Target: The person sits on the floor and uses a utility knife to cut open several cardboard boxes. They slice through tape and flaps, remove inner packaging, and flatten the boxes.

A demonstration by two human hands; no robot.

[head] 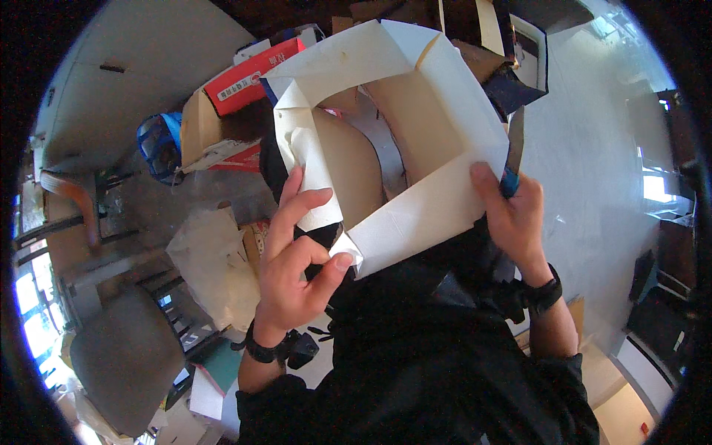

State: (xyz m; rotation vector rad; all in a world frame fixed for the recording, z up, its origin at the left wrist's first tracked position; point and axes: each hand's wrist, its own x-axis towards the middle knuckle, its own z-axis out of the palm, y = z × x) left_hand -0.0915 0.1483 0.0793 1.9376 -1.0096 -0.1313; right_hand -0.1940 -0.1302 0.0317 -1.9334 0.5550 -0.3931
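Note:
A white cardboard box (414, 231) with a brown inside is held up before me, its mouth facing me. One corner on the near left is split, and the side flap there is bent and creased. My left hand (297, 267) pinches a small folded tab at that corner between thumb and forefinger, while other fingers touch the creased flap. At the right side, my right hand (514, 219) grips a knife (514, 147) by its blue handle, the blade pointing away from me. The right thumb presses on the box's outer wall.
Beyond the box on the left lie an opened red carton (250, 78) and a blue mesh item (159, 147). A translucent plastic bag (214, 267) sits left of my arm, near a grey chair (128, 356). More opened cartons (514, 83) stand at the far right, on the grey floor (584, 183).

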